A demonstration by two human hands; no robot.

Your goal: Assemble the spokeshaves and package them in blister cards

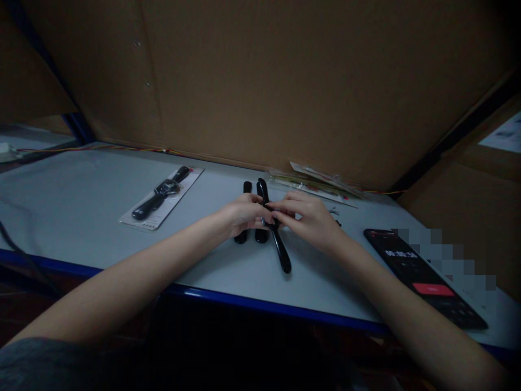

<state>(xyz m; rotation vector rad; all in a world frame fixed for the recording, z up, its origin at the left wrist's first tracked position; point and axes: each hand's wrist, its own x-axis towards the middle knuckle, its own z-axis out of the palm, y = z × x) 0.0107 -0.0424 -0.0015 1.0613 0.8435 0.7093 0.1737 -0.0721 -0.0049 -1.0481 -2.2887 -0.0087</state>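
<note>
Around the middle of a long black-handled tool, my left hand is closed, fingers and thumb gripping it. From the other side my right hand pinches at the same middle part, which the fingers largely hide. The tool is tilted, its glossy rounded handles showing above and below my hands. Just to the left and beneath lie more black handle-shaped pieces, partly covered by my left hand. A small metal piece rests beyond my right hand, too small to name.
A carded black tool in clear packaging lies to the left. Flat packages are stacked by the cardboard wall at the back. A phone with a running timer lies under my right forearm's side. Blue edging borders the table.
</note>
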